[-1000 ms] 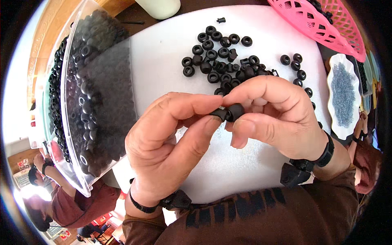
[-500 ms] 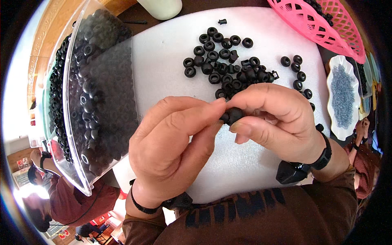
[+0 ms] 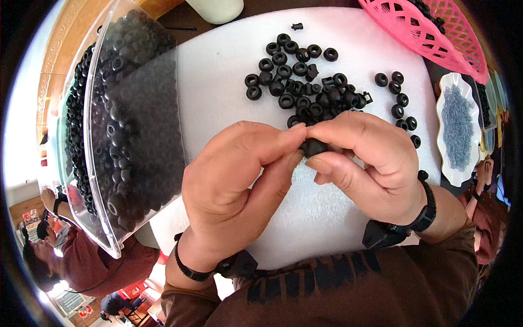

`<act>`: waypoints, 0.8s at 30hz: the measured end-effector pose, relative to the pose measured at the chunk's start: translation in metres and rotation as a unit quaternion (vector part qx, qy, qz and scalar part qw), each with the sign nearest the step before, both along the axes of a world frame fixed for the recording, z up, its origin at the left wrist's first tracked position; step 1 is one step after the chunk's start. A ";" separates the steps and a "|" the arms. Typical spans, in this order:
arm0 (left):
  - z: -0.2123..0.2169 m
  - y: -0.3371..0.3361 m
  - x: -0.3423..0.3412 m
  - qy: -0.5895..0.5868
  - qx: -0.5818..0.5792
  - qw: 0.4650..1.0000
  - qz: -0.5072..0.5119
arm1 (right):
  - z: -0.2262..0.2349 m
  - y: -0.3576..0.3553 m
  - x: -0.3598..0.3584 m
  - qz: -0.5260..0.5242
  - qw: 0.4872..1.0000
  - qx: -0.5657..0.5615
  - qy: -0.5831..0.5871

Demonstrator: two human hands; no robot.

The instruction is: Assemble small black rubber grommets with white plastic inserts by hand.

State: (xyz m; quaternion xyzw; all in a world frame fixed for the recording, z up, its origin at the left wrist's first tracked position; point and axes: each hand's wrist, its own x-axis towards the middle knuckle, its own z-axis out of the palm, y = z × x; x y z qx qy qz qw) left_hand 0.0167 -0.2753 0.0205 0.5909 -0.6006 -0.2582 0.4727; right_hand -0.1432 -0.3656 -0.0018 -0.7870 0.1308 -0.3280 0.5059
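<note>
My left hand (image 3: 234, 182) and my right hand (image 3: 373, 169) meet fingertip to fingertip over the white mat (image 3: 218, 92). Both are closed in a pinch. Between the right thumb and fingers sits a round black bead-like piece (image 3: 314, 147). The left thumb and index finger press at its left side; a small dark part there is mostly covered by the fingers. Just beyond my hands lies a heap of black ring-shaped pieces (image 3: 286, 102), mixed with a few smaller black fittings (image 3: 312, 72).
At the left stands a clear plastic bin (image 3: 117, 240) full of black pieces. Several black rings (image 3: 402, 100) lie apart at the right. Beyond them are a white scalloped dish (image 3: 474, 136) of small bluish beads and a pink lattice basket (image 3: 403, 38). Other people sit nearby.
My left hand has shifted slightly right, closer to the right hand, and the gap at the black piece has narrowed. The round piece stays in the right fingers.
</note>
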 end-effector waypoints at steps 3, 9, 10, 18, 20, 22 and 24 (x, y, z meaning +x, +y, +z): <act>-0.003 -0.002 -0.006 -0.049 -0.028 0.997 0.056 | -0.001 0.003 0.001 -0.040 0.999 0.006 0.010; 0.000 0.004 -0.009 0.050 0.013 0.994 0.095 | 0.005 0.001 0.000 -0.023 1.000 -0.015 -0.002; 0.003 0.005 -0.003 -0.003 0.027 0.998 0.062 | 0.006 0.000 -0.001 -0.020 1.000 -0.022 0.000; 0.004 0.007 -0.010 -0.198 -0.025 0.979 0.045 | 0.003 0.007 0.001 -0.019 0.999 0.045 -0.003; -0.002 0.005 -0.011 -0.255 -0.079 0.962 0.064 | 0.003 0.008 0.000 -0.029 0.997 0.076 0.000; -0.002 0.004 -0.013 -0.269 -0.102 0.956 0.064 | 0.004 0.009 -0.003 -0.022 0.995 0.100 -0.002; -0.003 0.004 -0.012 -0.280 -0.124 0.950 0.064 | 0.002 0.011 -0.003 -0.016 0.992 0.126 -0.001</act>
